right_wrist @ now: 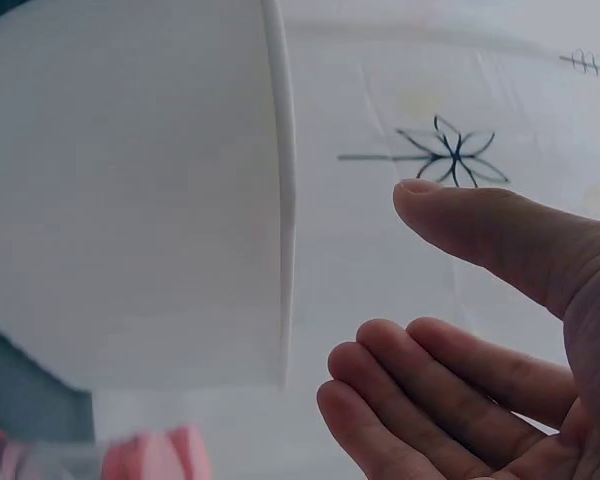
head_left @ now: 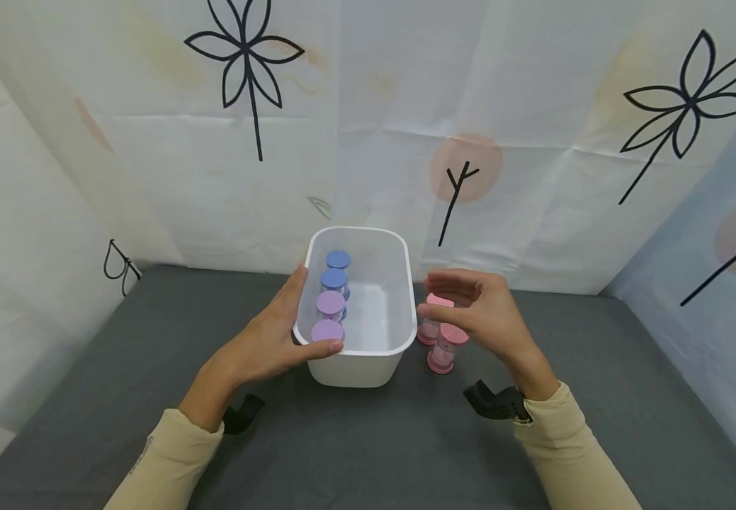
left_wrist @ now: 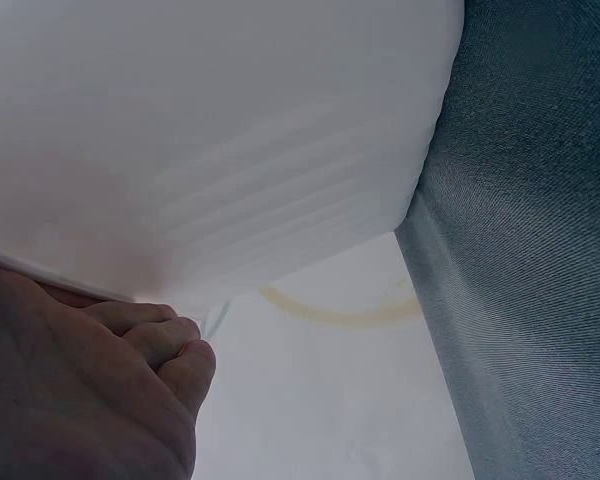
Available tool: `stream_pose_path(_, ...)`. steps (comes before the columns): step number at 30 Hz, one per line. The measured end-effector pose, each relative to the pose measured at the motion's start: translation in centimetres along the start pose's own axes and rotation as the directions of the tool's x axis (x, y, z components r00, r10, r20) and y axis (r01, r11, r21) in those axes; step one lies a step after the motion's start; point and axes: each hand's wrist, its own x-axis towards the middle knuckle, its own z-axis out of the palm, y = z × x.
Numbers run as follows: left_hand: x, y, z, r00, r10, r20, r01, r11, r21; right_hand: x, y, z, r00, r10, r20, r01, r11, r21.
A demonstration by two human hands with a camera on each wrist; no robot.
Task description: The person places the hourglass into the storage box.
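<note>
My left hand (head_left: 259, 350) holds a white plastic bin (head_left: 368, 368) at its near left corner, thumb over the front rim and fingers along the outer left wall. Inside, along the left wall, stand two blue-capped sand timers (head_left: 333, 278) and two purple-capped sand timers (head_left: 331, 304), clear in the middle. My right hand (head_left: 485, 315) hovers over two pink sand timers (head_left: 447, 348) right of the bin. Its thumb and fingers are apart, with nothing between them in the right wrist view. It partly covers the farther pink timer (head_left: 430, 329).
A dark grey cloth (head_left: 342, 453) covers the table. White fabric (head_left: 368, 177) with printed flowers and trees hangs behind and at both sides. A thin black cord (head_left: 122, 265) lies at the far left edge. Each wrist carries a black camera mount (head_left: 495, 402).
</note>
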Motion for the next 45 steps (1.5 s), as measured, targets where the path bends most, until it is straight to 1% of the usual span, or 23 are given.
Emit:
stream_pose_path(3, -0.1, 0.0, 0.0, 1.000, -0.010, 0.000, 0.010, 1.000, -0.001, -0.4, 0.9, -1.0, 1.000, 0.014, -0.023, -0.014, 0.999, -0.036)
stream_pose_path(10, -0.2, 0.1, 0.1, 0.999, -0.032, -0.004, 0.032, 0.999, -0.005, -0.5, 2.6, -2.9, 0.997, -0.021, -0.068, 0.016, 0.997, -0.077)
stream_pose_path(13, -0.2, 0.0, 0.1, 0.999, -0.035, 0.002, 0.035, 0.999, 0.006, -0.5, 3.0, -3.6, 0.998, -0.016, -0.056, 0.011, 0.996, -0.092)
stream_pose_path(17, -0.1, 0.0, 0.1, 0.999, -0.041, 0.007, 0.040, 0.999, 0.015, -0.6, 3.2, -4.2, 1.000, 0.001, -0.011, -0.003, 0.993, -0.118)
stream_pose_path(22, 0.0, 0.1, 0.1, 0.999, -0.033, 0.005, 0.033, 0.999, -0.010, -0.7, 3.3, -4.4, 1.000, 0.013, 0.018, -0.011, 0.992, -0.123)
stream_pose_path(25, 0.0, 0.1, 0.1, 1.000, -0.023, 0.003, 0.023, 1.000, -0.021, -0.8, 3.4, -4.4, 1.000, 0.003, 0.027, 0.001, 0.992, -0.129)
stream_pose_path(31, -0.1, 0.1, 0.0, 0.999, -0.036, 0.005, 0.036, 0.999, 0.005, -1.4, 4.1, -4.7, 0.999, -0.019, 0.047, 0.025, 0.989, -0.145)
stream_pose_path(38, -0.1, 0.0, 0.0, 0.999, -0.042, 0.003, 0.042, 0.999, 0.011, -2.2, 5.5, -4.6, 0.997, 0.038, 0.071, -0.026, 0.985, -0.169)
stream_pose_path(45, -0.1, 0.0, 0.0, 1.000, -0.031, -0.004, 0.031, 0.999, 0.015, -2.4, 6.4, -4.0, 0.994, 0.039, 0.099, -0.022, 0.985, -0.168)
